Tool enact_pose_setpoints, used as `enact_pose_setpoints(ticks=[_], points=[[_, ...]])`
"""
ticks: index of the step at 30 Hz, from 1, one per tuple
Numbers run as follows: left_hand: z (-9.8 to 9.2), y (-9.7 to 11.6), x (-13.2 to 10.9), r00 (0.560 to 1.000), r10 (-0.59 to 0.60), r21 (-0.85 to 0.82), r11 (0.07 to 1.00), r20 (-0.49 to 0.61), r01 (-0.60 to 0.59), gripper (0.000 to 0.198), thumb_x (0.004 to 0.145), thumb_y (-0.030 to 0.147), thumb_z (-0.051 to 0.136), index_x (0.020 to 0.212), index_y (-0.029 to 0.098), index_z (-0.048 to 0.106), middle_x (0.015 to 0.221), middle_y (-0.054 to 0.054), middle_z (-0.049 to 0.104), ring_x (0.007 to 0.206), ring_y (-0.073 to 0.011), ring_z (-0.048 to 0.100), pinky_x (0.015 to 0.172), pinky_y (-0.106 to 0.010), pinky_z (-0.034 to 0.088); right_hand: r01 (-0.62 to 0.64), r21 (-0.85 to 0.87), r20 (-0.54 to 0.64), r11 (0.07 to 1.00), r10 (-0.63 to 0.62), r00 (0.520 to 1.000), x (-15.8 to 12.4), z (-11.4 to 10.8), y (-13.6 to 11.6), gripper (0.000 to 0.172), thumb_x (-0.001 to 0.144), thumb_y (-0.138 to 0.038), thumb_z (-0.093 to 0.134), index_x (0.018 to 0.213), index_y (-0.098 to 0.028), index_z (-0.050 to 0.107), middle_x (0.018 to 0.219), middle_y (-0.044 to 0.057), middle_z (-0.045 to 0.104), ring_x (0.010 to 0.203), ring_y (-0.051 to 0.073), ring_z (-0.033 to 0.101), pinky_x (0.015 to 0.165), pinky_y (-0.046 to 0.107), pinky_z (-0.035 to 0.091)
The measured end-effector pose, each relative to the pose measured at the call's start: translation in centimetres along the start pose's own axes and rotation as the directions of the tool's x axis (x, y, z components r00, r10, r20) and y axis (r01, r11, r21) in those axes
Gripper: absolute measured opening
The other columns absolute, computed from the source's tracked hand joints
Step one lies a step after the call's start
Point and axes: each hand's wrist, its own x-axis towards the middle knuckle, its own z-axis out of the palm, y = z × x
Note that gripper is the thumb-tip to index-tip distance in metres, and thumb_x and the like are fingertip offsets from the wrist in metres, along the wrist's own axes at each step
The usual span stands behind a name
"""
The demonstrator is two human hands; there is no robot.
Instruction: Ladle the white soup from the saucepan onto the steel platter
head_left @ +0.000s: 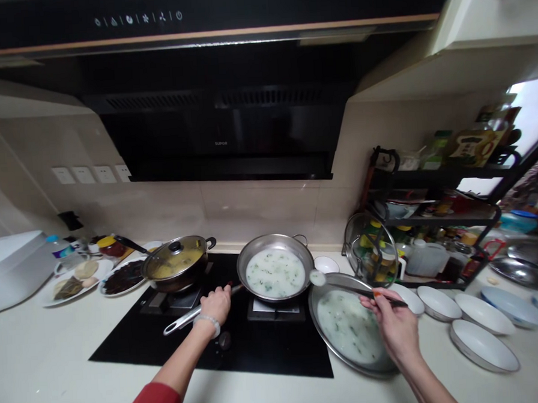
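Observation:
My left hand (215, 305) is closed round the long metal handle (181, 321) of a steel pan (275, 267) that sits on the right burner and holds white soup with green bits. My right hand (392, 321) grips a dark-handled ladle (318, 277); its bowl, filled with soup, hangs at the pan's right rim. Below the ladle stands a wide steel basin (323, 328) with the same white soup in it, on the counter to the right of the black hob (268, 352).
A glass-lidded pan (177, 261) occupies the left burner. Plates of food (77, 281) lie at the far left. A glass lid (369, 249) leans on a black rack of jars (432, 217). Several white bowls (484, 345) line the counter at right.

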Motion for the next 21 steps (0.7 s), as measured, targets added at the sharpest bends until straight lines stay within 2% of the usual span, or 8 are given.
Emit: enact_pose_setpoints(ticks=[4, 8, 10, 13, 16, 18, 21], points=[[-0.2, 0.1, -0.1, 1.0, -0.007, 0.002, 1.0, 0.002, 0.007, 0.041, 0.087, 0.008, 0.034, 0.125, 0.017, 0.045, 0.114, -0.018, 0.057, 0.104, -0.0294, 0.059, 0.08, -0.046, 0.045, 0.067, -0.155, -0.041, 0.986, -0.074, 0.996, 0.5, -3.0, 0.7, 0.035, 0.069, -0.047, 0.064, 0.088, -0.019, 0.056, 0.059, 0.004, 0.068, 0.061, 0.025, 0.07, 0.066, 0.039, 0.057], [-0.5, 0.1, -0.2, 1.0, -0.007, 0.014, 1.0, 0.022, 0.007, 0.04, 0.086, 0.009, 0.034, 0.124, 0.017, 0.045, 0.114, -0.017, 0.057, 0.105, -0.0282, 0.059, 0.08, -0.044, 0.045, 0.215, -0.394, 0.074, 0.894, -0.203, 0.976, 0.1, -5.1, 1.7, 0.031, 0.075, -0.047, 0.059, 0.09, -0.02, 0.059, 0.064, 0.005, 0.07, 0.065, 0.024, 0.07, 0.067, 0.037, 0.057], [-0.5, 0.2, -0.3, 1.0, -0.008, 0.017, 1.0, 0.023, 0.007, 0.04, 0.086, 0.009, 0.033, 0.123, 0.017, 0.046, 0.114, -0.017, 0.057, 0.104, -0.0278, 0.059, 0.08, -0.044, 0.045, 0.333, -0.481, 0.163, 0.811, -0.29, 0.943, -0.4, -5.6, 1.7, 0.027, 0.077, -0.044, 0.055, 0.089, -0.021, 0.06, 0.069, 0.005, 0.069, 0.063, 0.022, 0.069, 0.064, 0.035, 0.056], [-0.6, 0.2, -0.3, 1.0, -0.011, 0.01, 1.0, 0.017, 0.011, 0.039, 0.087, 0.009, 0.031, 0.122, 0.017, 0.046, 0.113, -0.017, 0.057, 0.103, -0.0284, 0.059, 0.08, -0.046, 0.045, 0.516, -0.523, 0.289, 0.678, -0.429, 0.856, -1.0, -5.9, 1.3, 0.021, 0.079, -0.038, 0.052, 0.087, -0.022, 0.061, 0.073, 0.005, 0.067, 0.06, 0.019, 0.066, 0.062, 0.033, 0.055], [-0.6, 0.3, -0.4, 1.0, -0.011, 0.009, 1.0, 0.019, 0.011, 0.04, 0.086, 0.009, 0.033, 0.123, 0.018, 0.046, 0.114, -0.017, 0.057, 0.103, -0.0285, 0.06, 0.081, -0.046, 0.045, 0.602, -0.508, 0.343, 0.615, -0.497, 0.797, -1.2, -5.9, 0.9, 0.018, 0.08, -0.034, 0.051, 0.087, -0.022, 0.062, 0.073, 0.005, 0.065, 0.062, 0.019, 0.065, 0.063, 0.032, 0.054], [-0.7, 0.3, -0.4, 1.0, -0.013, 0.013, 1.0, 0.022, 0.013, 0.041, 0.086, 0.008, 0.033, 0.123, 0.018, 0.045, 0.115, -0.017, 0.057, 0.103, -0.0283, 0.06, 0.081, -0.046, 0.045, 0.582, -0.505, 0.315, 0.638, -0.491, 0.812, -1.2, -6.0, 0.9, 0.019, 0.079, -0.035, 0.052, 0.087, -0.022, 0.062, 0.075, 0.005, 0.066, 0.063, 0.019, 0.066, 0.064, 0.033, 0.055], [-0.7, 0.2, -0.4, 1.0, -0.014, 0.009, 1.0, 0.025, 0.014, 0.039, 0.087, 0.009, 0.033, 0.123, 0.017, 0.045, 0.115, -0.017, 0.057, 0.104, -0.0285, 0.06, 0.083, -0.046, 0.045, 0.426, -0.475, 0.171, 0.77, -0.395, 0.903, -0.9, -5.9, 1.1, 0.024, 0.078, -0.041, 0.054, 0.089, -0.02, 0.061, 0.073, 0.006, 0.068, 0.063, 0.021, 0.067, 0.065, 0.035, 0.056]])
